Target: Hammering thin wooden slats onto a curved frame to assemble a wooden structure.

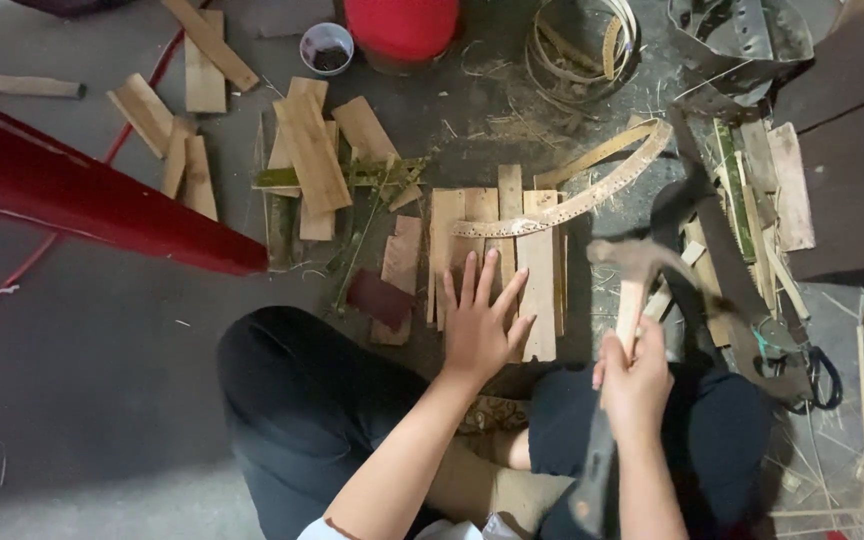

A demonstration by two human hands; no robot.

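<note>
- I look down on a grey concrete floor [102, 380] strewn with wood offcuts; I sit cross-legged in dark trousers.
- A long red beam [82, 200] slants across the left side, well apart from my hands.
- Straight ahead, a row of wooden slats [542, 290] lies side by side on the floor, with a pale curved strip [572, 200] resting across their top ends.
- My left hand [477, 330] lies flat on the slats, fingers spread, holding them down.
- My right hand [637, 385] is closed around the handle of a hammer [632, 265], whose blurred head is raised just right of the slats.
- I judge the slats already lined up and the strip laid on; I cannot see any nails, so the fastening looks unfinished.
- More loose pieces [307, 150] lie at upper left, unused.
</note>
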